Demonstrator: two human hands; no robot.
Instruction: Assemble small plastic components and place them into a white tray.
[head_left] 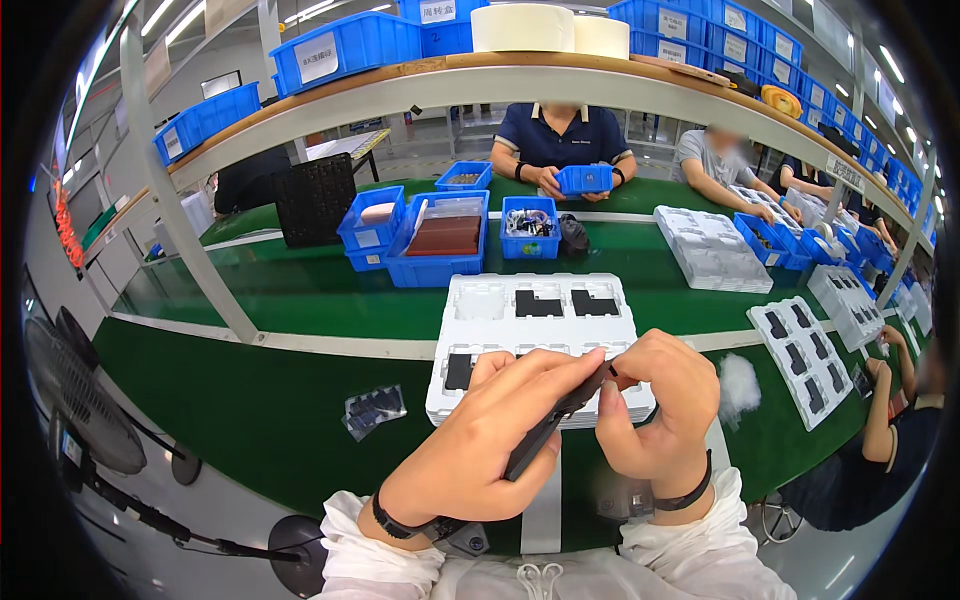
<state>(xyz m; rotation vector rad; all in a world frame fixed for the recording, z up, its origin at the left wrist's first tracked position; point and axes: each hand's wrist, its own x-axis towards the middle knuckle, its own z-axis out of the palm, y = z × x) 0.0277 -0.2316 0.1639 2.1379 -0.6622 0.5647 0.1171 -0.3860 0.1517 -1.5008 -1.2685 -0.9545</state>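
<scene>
My left hand (490,435) is closed around a thin, long black part (535,447), held tilted above the bench's near side. At the part's upper end, my right hand (660,400) has its thumb and index finger pinched together. Whether a smaller piece sits in that pinch is hidden. Behind my hands lies a white moulded tray (470,337). Black L-shaped pieces (595,302) rest in some of its pockets, and my fingers cover part of its front row. A clear bag (375,410) with dark pieces lies left of the tray.
White fluff or film (740,388) lies right of the tray, near another tray of black pieces (803,350). Blue bins (440,268) stand beyond, under a shelf (480,85). Co-workers sit across and at right; one holds a blue box (584,180). A fan (85,395) stands left.
</scene>
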